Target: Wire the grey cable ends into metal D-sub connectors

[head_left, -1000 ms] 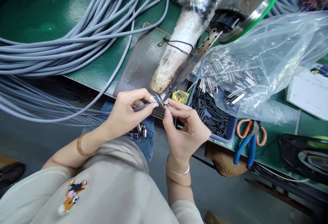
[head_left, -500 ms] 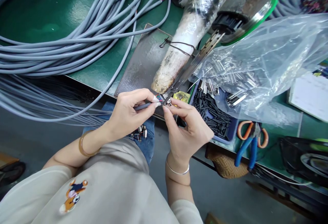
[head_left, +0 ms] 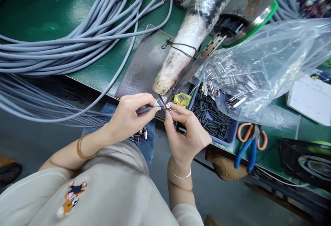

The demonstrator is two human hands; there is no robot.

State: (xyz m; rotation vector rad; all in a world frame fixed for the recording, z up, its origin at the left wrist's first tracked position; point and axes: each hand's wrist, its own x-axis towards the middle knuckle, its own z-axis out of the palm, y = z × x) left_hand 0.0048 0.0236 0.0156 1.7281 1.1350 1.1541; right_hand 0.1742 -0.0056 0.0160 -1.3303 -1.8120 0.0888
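My left hand (head_left: 131, 114) pinches the end of a grey cable (head_left: 144, 109), whose thin coloured wires fan out at the fingertips. Facing it, my right hand (head_left: 187, 127) has thumb and forefinger closed on a small metal connector (head_left: 167, 106). Wires and connector meet between the two hands, just below the stained tip of a white wrapped tube (head_left: 168, 70). Alongside that tube, a long metal soldering tool (head_left: 190, 69) slants down to the connector. A yellow sponge piece (head_left: 181, 99) lies right of the connector.
Coiled grey cables (head_left: 64, 55) cover the upper left. To the right are a blue tray (head_left: 234, 133) of black sleeves, a plastic bag (head_left: 274, 60) of connectors, orange-and-blue-handled pliers (head_left: 244, 153) and a solder spool (head_left: 261, 24). Connectors (head_left: 141, 135) rest on my lap.
Both hands have shifted slightly down, and the connector now shows more clearly, a little apart from the soldering tool's tip. The view has moved slightly.
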